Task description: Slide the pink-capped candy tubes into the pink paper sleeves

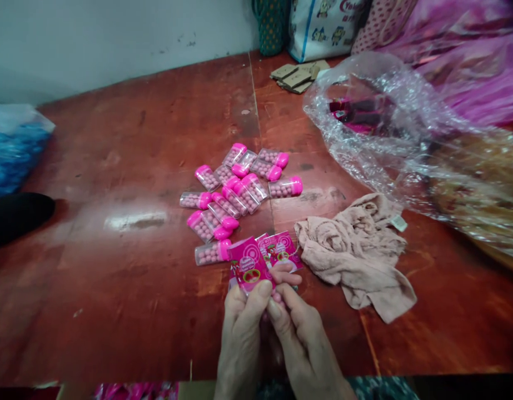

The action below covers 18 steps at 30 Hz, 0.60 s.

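Observation:
My left hand (243, 322) is closed, its thumb pressing on a printed pink label (250, 260). Right beside it, my right hand (302, 333) is closed around a small container of pink balls (278, 300), mostly hidden by the fingers. The two thumbs nearly meet at the label's lower edge. More pink labels (282, 247) lie just beyond the fingers. A clear tube with a pink cap (211, 253) rests on the table left of the label, and several similar tubes (235, 200) of pink balls are heaped farther back.
A crumpled beige cloth (352, 250) lies to the right on the red-brown table (114, 278). Clear plastic wrapping (389, 139) spreads behind it. Cardboard pieces (298, 76) and a printed bag (323, 28) are at the back. Blue items in a bag (14, 150) stand far left.

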Available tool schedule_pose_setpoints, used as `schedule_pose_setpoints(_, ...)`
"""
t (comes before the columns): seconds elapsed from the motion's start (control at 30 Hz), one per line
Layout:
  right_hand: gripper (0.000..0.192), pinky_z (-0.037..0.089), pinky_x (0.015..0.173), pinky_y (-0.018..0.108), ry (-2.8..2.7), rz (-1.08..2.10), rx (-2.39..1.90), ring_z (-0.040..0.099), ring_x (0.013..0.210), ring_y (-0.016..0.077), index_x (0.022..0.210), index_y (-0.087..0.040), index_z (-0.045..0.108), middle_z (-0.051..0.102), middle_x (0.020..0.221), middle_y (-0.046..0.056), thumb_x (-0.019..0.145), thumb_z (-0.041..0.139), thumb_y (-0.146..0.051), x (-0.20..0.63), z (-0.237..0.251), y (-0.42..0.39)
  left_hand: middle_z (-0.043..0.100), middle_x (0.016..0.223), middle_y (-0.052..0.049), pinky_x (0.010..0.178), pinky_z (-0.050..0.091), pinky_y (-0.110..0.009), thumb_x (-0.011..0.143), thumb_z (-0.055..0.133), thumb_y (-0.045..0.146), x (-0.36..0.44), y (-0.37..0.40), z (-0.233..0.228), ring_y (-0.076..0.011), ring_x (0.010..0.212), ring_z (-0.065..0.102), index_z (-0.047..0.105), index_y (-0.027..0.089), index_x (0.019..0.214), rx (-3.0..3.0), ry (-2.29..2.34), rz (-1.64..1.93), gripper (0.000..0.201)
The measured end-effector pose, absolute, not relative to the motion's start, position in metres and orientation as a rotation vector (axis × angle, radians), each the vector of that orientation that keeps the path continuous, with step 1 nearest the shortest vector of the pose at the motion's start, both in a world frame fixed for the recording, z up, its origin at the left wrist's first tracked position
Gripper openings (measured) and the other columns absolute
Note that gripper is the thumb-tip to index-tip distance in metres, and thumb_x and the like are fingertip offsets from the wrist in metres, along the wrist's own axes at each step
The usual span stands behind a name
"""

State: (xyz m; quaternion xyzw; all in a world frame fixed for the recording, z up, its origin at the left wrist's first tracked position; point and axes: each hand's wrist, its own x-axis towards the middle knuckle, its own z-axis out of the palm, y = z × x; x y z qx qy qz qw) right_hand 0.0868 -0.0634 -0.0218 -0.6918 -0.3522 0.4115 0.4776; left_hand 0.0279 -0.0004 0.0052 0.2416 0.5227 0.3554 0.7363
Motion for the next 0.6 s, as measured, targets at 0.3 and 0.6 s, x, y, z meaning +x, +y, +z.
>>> schedule_pose_setpoints(0.3, 0.031, 0.033, 0.038, 0.018, -0.794, 1.581, -1.238, 0.044, 0.038, 0.0072, 0.078, -0.016, 0.056, 0.048, 0.050, -0.005, 0.086, 0.048, -0.044, 0.103, -0.008, -0.031, 0.064, 0.064, -0.004, 0.033, 0.037, -0.019, 0.075, 0.058, 0.047, 0.018, -0.003, -0.003, -0.0079, 0.037, 0.047, 0.066, 0.015, 0.092, 0.322, 1.153, 0.861, 0.037)
schedule_pose_setpoints(0.6, 0.031, 0.034, 0.036, 0.017, -0.794, 1.489, -1.339, 0.045, 0.037, 0.0074, 0.089, -0.015, 0.066, 0.050, 0.052, -0.004, 0.085, 0.050, -0.042, 0.098, -0.022, -0.029, 0.060, 0.064, 0.000, 0.024, 0.022, -0.013, 0.074, 0.059, 0.045, 0.023, -0.010, -0.006, -0.0038, 0.032, 0.040, 0.063, 0.015, 0.088, 0.316, 1.286, 0.807, 0.034)
